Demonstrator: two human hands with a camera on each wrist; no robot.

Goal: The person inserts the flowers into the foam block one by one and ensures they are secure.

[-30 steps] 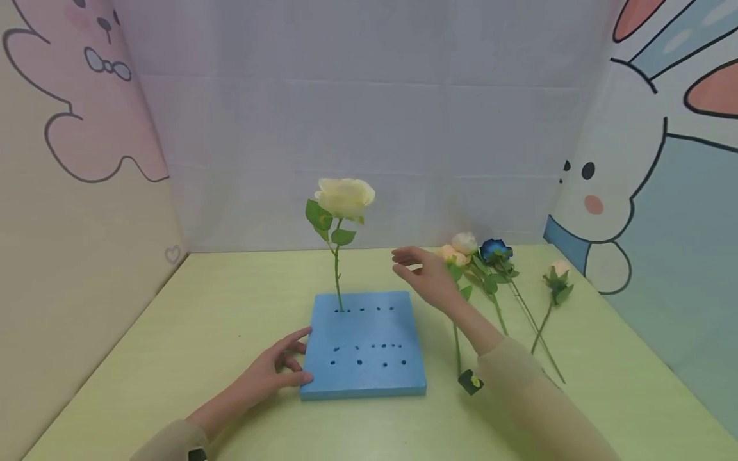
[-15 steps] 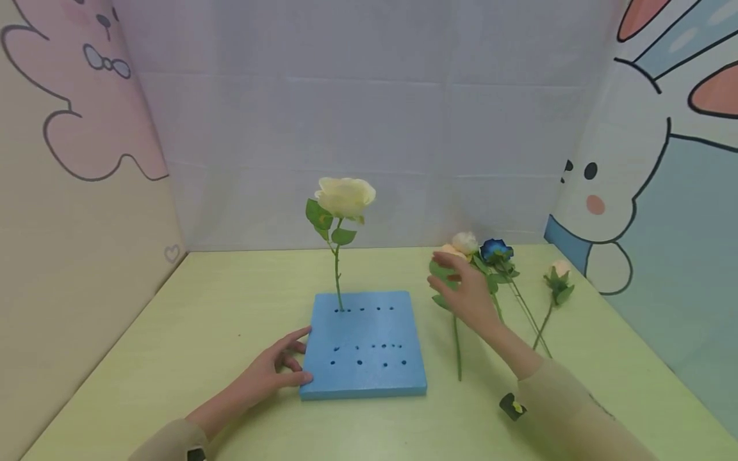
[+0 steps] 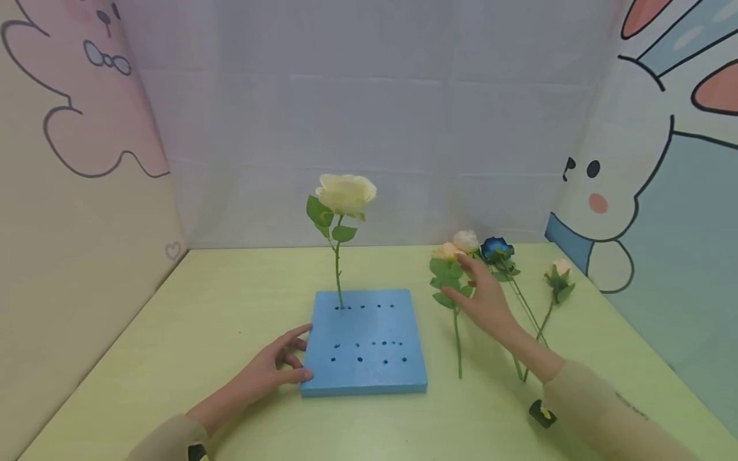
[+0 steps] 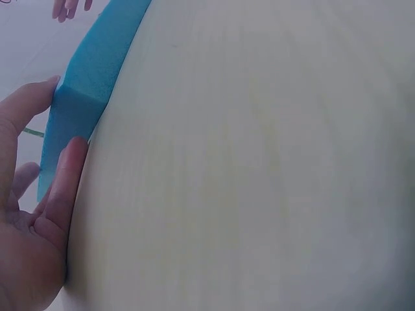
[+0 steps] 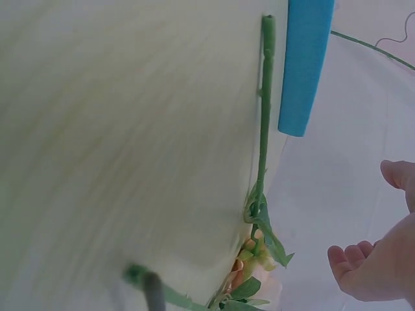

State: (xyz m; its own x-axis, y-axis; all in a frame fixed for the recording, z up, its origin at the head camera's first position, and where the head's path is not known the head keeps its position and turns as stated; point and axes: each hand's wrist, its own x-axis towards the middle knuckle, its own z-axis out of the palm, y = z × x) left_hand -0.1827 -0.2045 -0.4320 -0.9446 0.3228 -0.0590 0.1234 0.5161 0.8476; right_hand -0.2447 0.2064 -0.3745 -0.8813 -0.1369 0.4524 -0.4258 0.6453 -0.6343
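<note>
A white rose (image 3: pixel 346 195) with green leaves stands upright in a back-row hole of a flat blue board (image 3: pixel 366 326). My left hand (image 3: pixel 268 371) rests against the board's left side, its thumb near the front corner; the left wrist view shows its fingers touching the blue edge (image 4: pixel 84 97). Over the leaves of a peach rose (image 3: pixel 446 251) lying right of the board hovers my right hand (image 3: pixel 487 301), thumb and fingers apart. In the right wrist view, that hand (image 5: pixel 382 253) holds nothing and the green stem (image 5: pixel 264 110) lies on the table.
Behind the right hand lie a pale pink rose (image 3: pixel 466 241) and a blue rose (image 3: pixel 497 248). Another pale rose (image 3: pixel 559 275) lies farther right. Several holes pit the board. A white backdrop (image 3: pixel 369 128) closes off the table's far edge.
My right hand has moved right and slightly down, from beside the board's back right corner to over the peach rose. The left hand has stayed against the board.
</note>
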